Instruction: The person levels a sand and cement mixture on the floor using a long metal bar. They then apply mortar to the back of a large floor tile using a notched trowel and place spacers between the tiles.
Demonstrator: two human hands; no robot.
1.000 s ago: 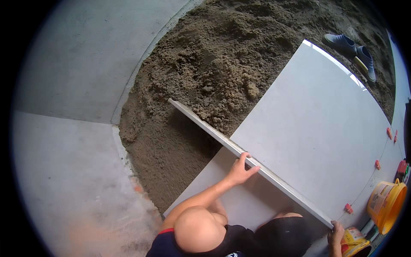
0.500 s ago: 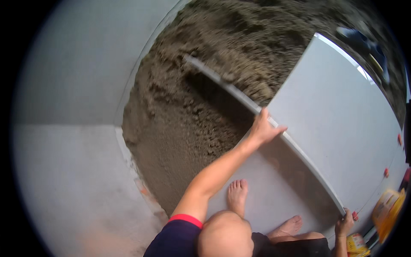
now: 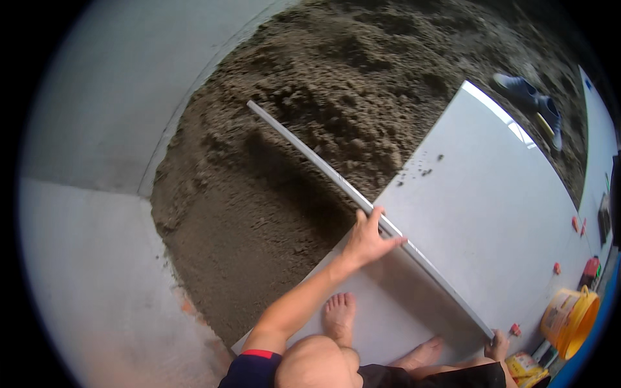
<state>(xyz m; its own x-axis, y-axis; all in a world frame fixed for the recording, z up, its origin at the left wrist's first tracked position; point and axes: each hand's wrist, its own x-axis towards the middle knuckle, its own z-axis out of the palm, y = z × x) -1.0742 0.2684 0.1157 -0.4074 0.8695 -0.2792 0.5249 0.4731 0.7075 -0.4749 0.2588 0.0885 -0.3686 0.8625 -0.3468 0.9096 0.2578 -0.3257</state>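
My left hand (image 3: 370, 239) grips a long metal straightedge (image 3: 304, 150) near its middle, thumb and fingers over its edge. My right hand (image 3: 498, 346) is closed around the bar's near right end. The bar's far half reaches out over brown sandy mortar (image 3: 259, 239), with a dark shadow beneath it. Its near half runs along a large pale tile (image 3: 491, 194). Dark mortar crumbs (image 3: 425, 171) are scattered near that tile's left edge. My bare feet (image 3: 339, 317) stand on another pale tile (image 3: 381, 317).
Grey wall (image 3: 129, 97) and a pale slab (image 3: 84, 258) border the mortar at left. Dark shoes (image 3: 517, 87) lie on the mortar at far right. Small red tile clips (image 3: 515, 330) sit along a joint. A yellow bucket (image 3: 569, 320) and a yellow bag (image 3: 524, 367) stand at lower right.
The straightedge, with both hands on it, appears lower and further left as the whole view shifts. Mortar crumbs now show on the large tile. The bar's blurred far end has become sharp.
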